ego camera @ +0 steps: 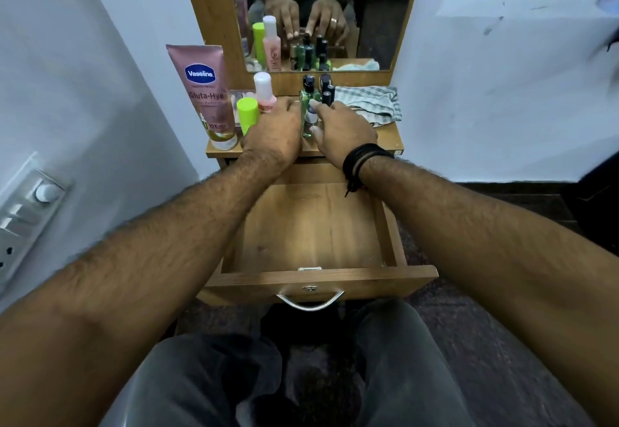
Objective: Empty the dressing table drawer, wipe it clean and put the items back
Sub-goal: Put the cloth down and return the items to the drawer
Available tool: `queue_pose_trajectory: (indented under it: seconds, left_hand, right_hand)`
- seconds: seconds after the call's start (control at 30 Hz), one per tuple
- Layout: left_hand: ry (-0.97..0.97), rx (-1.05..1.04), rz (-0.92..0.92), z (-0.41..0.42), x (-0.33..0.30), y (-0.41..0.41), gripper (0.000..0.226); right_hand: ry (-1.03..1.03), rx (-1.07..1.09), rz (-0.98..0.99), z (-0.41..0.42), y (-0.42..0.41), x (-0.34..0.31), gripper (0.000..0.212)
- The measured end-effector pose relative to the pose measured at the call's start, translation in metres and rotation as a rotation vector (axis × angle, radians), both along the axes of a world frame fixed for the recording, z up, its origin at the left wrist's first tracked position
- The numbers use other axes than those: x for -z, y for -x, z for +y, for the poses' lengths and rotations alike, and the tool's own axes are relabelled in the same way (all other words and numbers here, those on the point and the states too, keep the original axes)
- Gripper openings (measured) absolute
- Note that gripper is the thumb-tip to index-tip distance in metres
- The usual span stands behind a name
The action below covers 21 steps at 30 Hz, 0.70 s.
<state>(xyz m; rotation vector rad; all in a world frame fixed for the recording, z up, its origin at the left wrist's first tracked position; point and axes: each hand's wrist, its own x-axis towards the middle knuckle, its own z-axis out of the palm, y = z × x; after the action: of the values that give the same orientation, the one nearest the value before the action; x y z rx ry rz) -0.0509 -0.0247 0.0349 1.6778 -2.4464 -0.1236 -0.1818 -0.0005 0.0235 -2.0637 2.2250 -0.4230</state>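
Observation:
The wooden drawer is pulled out toward me and holds nothing. On the dressing table top, a cluster of small bottles with black caps stands around a green glass bottle. My left hand curls against the cluster's left side. My right hand closes on it from the right, thumb at the green bottle's base and forefinger higher up. The mirror shows the fingers of both hands round the bottles.
A pink Vaseline tube, a lime-capped bottle and a pink bottle with a white cap stand at the top's left. A checked cloth lies at the right. White walls flank the table; a switch panel is at left.

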Motion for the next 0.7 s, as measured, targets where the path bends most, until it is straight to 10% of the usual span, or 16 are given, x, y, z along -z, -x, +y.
queue_pose_trajectory:
  seconds: [0.7]
  left_hand:
    - [0.128,0.114,0.231,0.014,0.01,-0.015,0.031]
  right_hand:
    - [0.184,-0.069,-0.167,0.014,-0.002,-0.012,0.019]
